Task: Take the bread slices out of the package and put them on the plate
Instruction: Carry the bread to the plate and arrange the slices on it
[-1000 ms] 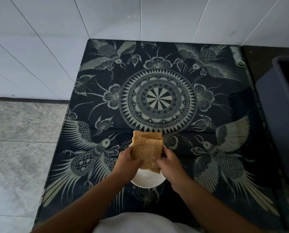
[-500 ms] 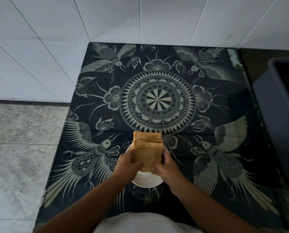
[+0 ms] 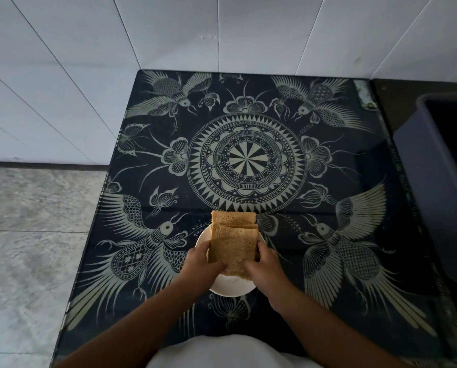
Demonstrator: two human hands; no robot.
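Note:
A small stack of brown bread slices (image 3: 232, 241) lies over the white plate (image 3: 232, 288) near the table's front edge. The top slice is shifted toward me, and a lower slice (image 3: 234, 218) sticks out at the far side. My left hand (image 3: 202, 260) grips the stack's left edge. My right hand (image 3: 264, 264) grips its right edge, thumb on top. No bread package is in view.
The plate rests on a dark tablecloth (image 3: 248, 160) printed with birds and a central mandala. A grey bin (image 3: 439, 181) stands at the right. White tiled walls meet behind the table, and a stone floor (image 3: 31, 248) lies to the left.
Both hands have straightened the top slice and lowered it closer to the plate. The grip on both sides stays the same.

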